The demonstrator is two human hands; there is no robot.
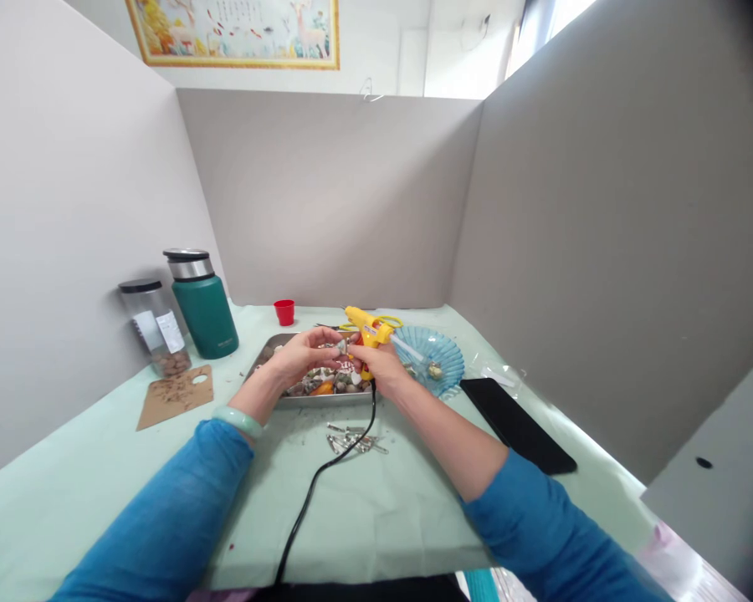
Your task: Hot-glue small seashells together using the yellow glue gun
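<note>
Yellow glue gun [371, 328] grasped by right hand [382, 364], small piece [342, 345] pinched by left hand [301, 358], metal tray [326, 401] below.

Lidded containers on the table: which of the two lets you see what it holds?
The clear jar, left of the green bottle: brown pieces show through its wall, whereas the bottle's body is opaque.

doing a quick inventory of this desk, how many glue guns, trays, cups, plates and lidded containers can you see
Glue guns: 1, yellow glue gun
Trays: 1, metal tray
Cups: 1, red cup
Plates: 1, blue plate
Lidded containers: 2, green flask and clear jar
Total: 6
</note>
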